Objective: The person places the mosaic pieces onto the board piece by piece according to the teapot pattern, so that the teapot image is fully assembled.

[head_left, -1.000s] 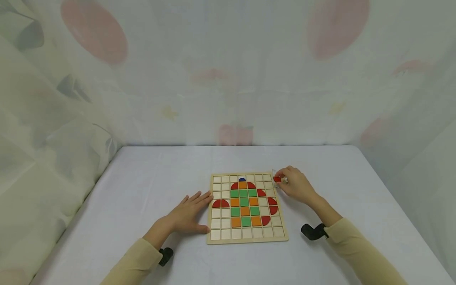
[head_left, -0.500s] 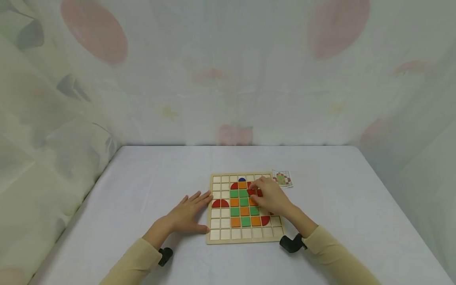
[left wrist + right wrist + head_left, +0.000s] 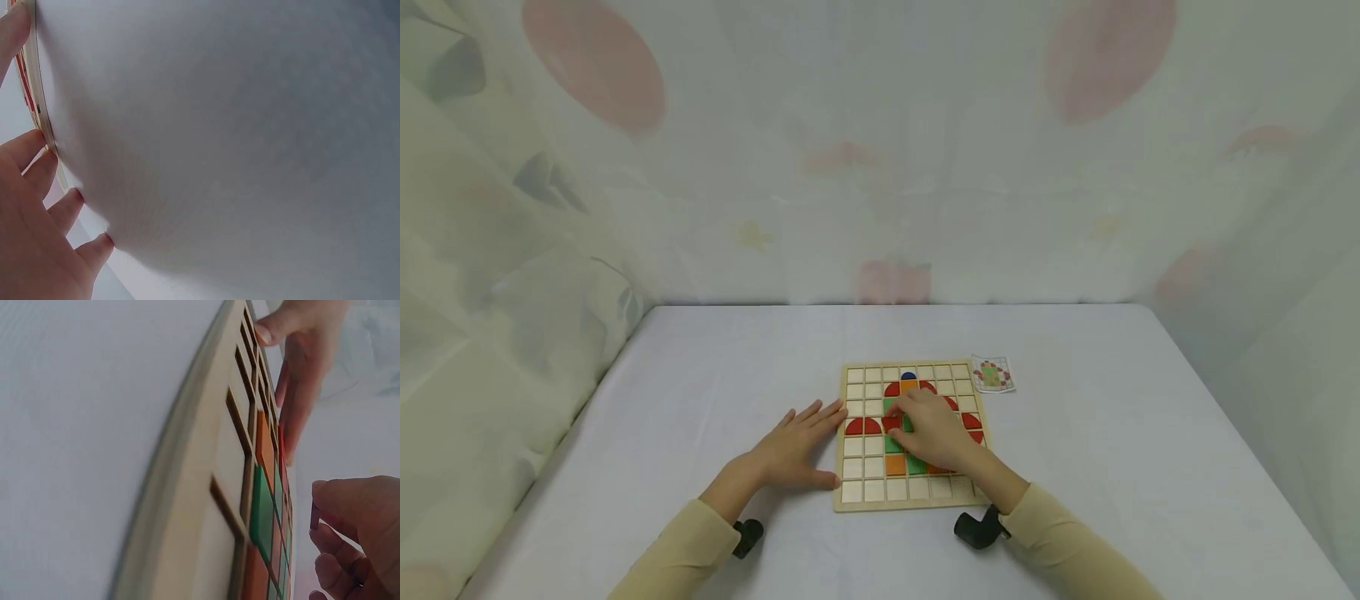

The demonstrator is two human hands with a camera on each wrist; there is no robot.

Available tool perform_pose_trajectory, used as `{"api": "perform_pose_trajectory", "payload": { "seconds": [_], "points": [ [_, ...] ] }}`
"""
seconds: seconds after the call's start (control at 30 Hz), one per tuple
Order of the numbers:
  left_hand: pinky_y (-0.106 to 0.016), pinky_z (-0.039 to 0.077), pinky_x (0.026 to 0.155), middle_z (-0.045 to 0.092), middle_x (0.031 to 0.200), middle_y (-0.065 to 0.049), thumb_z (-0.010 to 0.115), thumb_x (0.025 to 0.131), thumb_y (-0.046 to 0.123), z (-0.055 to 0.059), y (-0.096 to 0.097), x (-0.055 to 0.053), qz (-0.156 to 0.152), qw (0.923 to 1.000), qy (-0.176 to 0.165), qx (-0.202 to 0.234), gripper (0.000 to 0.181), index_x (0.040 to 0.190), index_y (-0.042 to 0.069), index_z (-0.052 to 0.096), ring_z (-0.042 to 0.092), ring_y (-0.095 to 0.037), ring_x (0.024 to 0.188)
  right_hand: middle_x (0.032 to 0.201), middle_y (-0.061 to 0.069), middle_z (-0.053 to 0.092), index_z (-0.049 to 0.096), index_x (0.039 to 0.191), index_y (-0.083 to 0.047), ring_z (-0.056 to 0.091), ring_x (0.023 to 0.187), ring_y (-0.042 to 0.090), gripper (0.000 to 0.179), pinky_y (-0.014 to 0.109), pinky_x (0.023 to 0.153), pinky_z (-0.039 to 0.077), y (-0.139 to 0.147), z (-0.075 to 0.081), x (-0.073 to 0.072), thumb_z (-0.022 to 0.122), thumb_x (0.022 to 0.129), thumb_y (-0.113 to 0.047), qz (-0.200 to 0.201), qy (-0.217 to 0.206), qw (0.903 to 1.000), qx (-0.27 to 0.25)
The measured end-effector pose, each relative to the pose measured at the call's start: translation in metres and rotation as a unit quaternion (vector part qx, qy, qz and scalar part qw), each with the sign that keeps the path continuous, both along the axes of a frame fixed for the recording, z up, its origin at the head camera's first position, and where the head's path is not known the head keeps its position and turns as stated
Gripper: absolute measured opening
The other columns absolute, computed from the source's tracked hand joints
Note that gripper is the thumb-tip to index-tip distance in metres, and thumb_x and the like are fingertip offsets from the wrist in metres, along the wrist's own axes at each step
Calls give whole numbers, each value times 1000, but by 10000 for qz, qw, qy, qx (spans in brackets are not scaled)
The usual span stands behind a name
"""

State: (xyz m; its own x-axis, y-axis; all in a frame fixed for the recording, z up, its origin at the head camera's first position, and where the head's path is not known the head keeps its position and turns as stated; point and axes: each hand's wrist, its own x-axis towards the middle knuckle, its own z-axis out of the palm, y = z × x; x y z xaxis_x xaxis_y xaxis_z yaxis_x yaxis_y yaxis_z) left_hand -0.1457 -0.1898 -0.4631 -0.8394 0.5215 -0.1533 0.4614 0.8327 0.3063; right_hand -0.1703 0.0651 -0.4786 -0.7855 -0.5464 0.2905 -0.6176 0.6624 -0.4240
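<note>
A wooden grid board (image 3: 913, 507) with coloured tiles lies on the white table. Green and orange squares fill its middle, with red quarter-circle tiles around them and a blue piece (image 3: 908, 376) at the top. My left hand (image 3: 793, 454) lies with spread fingers along the board's left edge, thumb and fingertips touching it. Over the middle of the board, my right hand (image 3: 934, 429) pinches a red tile (image 3: 891, 422) between thumb and fingers. In the right wrist view this tile (image 3: 314, 515) appears edge-on, held apart from the board. The right hand hides several tiles beneath it.
A small paper card (image 3: 993, 375) printed with a coloured grid pattern lies by the board's upper right corner. A white cloth covers the table (image 3: 730, 358). Patterned curtains (image 3: 745, 150) hang behind and at the sides. Each wrist bears a black camera (image 3: 977, 530).
My right hand has carried the red tile leftward from beside the card to over the board's middle. The card is now uncovered. My left hand has stayed at the board's edge.
</note>
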Motion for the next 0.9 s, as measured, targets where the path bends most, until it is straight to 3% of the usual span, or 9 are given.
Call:
{"api": "perform_pose_trajectory", "payload": {
  "seconds": [0.33, 0.9],
  "points": [
    [-63, 17, 105, 23, 152, 0, 73, 70, 50, 2, 0, 0, -9, 10000, -22, 45, 94, 145, 16, 30, 20, -34, 139, 91, -5, 59, 65, 96, -17, 53, 84, 12, 20, 31, 76, 46, -17, -5, 7, 70, 80, -28, 119, 291, 9992, 242],
    [-64, 17, 104, 25, 152, -2, 74, 71, 47, 5, 2, 2, -24, 10000, -22, 80, 91, 145, 14, 32, 21, -35, 138, 88, -9, 53, 64, 95, -20, 48, 84, 10, 19, 27, 75, 40, -26, -7, 12, 69, 80, -29, 121, 100, 9983, 559]
  ]
}}
